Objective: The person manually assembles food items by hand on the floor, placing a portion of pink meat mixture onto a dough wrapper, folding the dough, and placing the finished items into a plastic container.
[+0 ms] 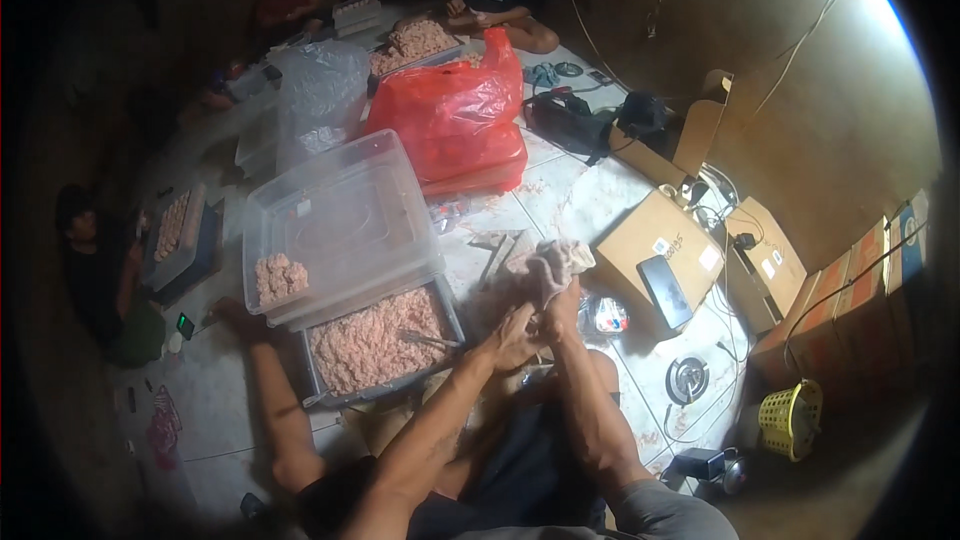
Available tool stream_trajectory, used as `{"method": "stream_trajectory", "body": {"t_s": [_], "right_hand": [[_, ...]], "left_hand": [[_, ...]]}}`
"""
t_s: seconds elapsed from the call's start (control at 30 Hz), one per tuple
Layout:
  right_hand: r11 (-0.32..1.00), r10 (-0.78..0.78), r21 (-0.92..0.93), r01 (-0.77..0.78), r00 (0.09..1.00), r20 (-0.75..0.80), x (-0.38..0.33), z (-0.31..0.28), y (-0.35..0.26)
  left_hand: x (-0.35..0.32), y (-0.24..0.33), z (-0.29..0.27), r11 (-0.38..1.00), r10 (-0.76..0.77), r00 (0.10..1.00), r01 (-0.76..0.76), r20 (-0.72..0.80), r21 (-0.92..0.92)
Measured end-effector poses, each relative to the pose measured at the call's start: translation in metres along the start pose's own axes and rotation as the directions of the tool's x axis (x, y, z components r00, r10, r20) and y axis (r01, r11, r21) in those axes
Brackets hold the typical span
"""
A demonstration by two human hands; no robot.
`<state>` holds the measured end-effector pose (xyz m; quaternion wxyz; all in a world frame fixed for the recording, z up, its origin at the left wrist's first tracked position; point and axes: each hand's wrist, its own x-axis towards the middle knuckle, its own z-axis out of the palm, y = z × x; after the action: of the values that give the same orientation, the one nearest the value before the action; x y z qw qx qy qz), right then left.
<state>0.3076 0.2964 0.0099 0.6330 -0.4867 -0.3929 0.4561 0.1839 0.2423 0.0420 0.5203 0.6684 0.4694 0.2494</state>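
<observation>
My right hand [562, 312] is raised in front of me, closed on a pale, crumpled cloth [550, 268] that bunches up above the fist. Close against it, my left hand [513, 337] has its fingers curled in; whether they grip the cloth's lower end is hidden. To the left of my hands stands a grey tub [452, 312] filled with a pinkish, crumbly mince-like mixture [372, 342]. A metal utensil [428, 339] lies on that mixture. A clear plastic box [345, 190] rests over the tub's far edge, with a small lump of the mixture [281, 279] at its near left corner.
A red plastic bag [450, 125] stands beyond the clear box. On the right, a phone [664, 292] lies on a cardboard box [640, 250], near cables and a yellow basket [790, 420]. Other people sit on the tiled floor at the left and back, beside trays.
</observation>
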Motion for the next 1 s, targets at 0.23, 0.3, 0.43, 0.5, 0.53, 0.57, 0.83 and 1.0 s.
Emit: {"method": "stream_trajectory", "body": {"t_s": [0.23, 0.3, 0.43, 0.5, 0.53, 0.57, 0.83, 1.0], "right_hand": [[0.791, 0.349, 0.304, -0.531, 0.8, 0.489, -0.033, -0.028, -0.001], [0.983, -0.022, 0.162, -0.092, 0.805, 0.592, -0.031, -0.045, 0.011], [0.989, -0.069, 0.148, 0.007, 0.908, 0.413, -0.047, -0.049, 0.032], [0.848, 0.214, 0.414, -0.331, 0.928, 0.305, -0.059, -0.023, 0.005], [0.825, 0.196, 0.457, -0.331, 0.928, 0.318, -0.046, -0.018, 0.003], [0.787, 0.185, 0.5, -0.363, 0.911, 0.37, -0.041, 0.004, 0.001], [0.954, 0.096, -0.296, -0.048, 0.984, 0.15, -0.004, -0.015, 0.014], [0.957, 0.198, 0.195, -0.214, 0.975, 0.1, -0.029, 0.001, -0.003]], "left_hand": [[0.045, -0.001, -0.082, 0.986, -0.083, 0.995, 0.089, -0.05, 0.138], [0.061, 0.012, -0.107, 0.976, -0.059, 0.989, 0.085, -0.134, 0.2], [0.077, 0.036, -0.125, 0.96, 0.033, 0.903, 0.091, -0.429, 0.264], [0.078, 0.042, -0.104, 0.921, 0.338, 0.619, -0.065, -0.709, 0.383], [0.077, 0.046, -0.079, 0.727, 0.566, 0.541, 0.029, -0.622, 0.686], [0.077, 0.018, -0.076, 0.394, 0.737, 0.504, 0.221, -0.45, 0.892], [0.028, 0.055, -0.046, 0.27, 0.785, 0.619, -0.359, 0.011, 0.894], [0.034, 0.059, -0.078, 0.903, 0.298, 0.676, -0.428, -0.674, -0.03]]}}
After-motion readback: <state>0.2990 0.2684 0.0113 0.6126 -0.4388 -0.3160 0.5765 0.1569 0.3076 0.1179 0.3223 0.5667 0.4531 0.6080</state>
